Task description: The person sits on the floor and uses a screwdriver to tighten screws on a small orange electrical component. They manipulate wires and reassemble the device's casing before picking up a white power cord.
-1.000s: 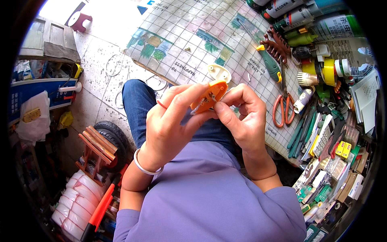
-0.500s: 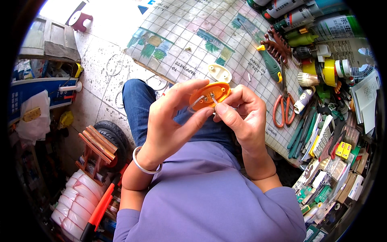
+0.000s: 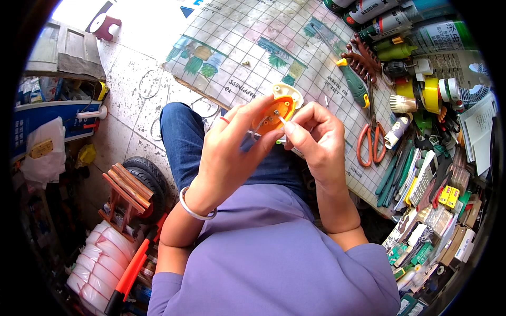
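Observation:
My left hand (image 3: pixel 226 141) grips an orange oval plastic shell (image 3: pixel 286 107) between fingers and thumb, its hollow inside facing up with small metal terminals in it. A thin pale wire loops along the shell's near left side. With thumb and forefinger my right hand (image 3: pixel 318 138) pinches a white wire end (image 3: pixel 281 119), which reaches to a terminal inside the shell. Whether the wire is seated there I cannot tell. Just behind the shell, partly covered by it, a cream oval cover (image 3: pixel 293 93) with holes lies on the table.
The table (image 3: pixel 232 58) has a checked cover. Right of my hands lie a green-handled screwdriver (image 3: pixel 353 84) and orange-handled scissors (image 3: pixel 371 145). Spray cans (image 3: pixel 390 23), tape rolls (image 3: pixel 431 94) and several tools crowd the right side. A small wheel (image 3: pixel 145 179) stands at the lower left.
Both hands have shifted slightly; the shell has moved a little left and turned steeper, now overlapping the cream cover. My right fingers still pinch the white wire end.

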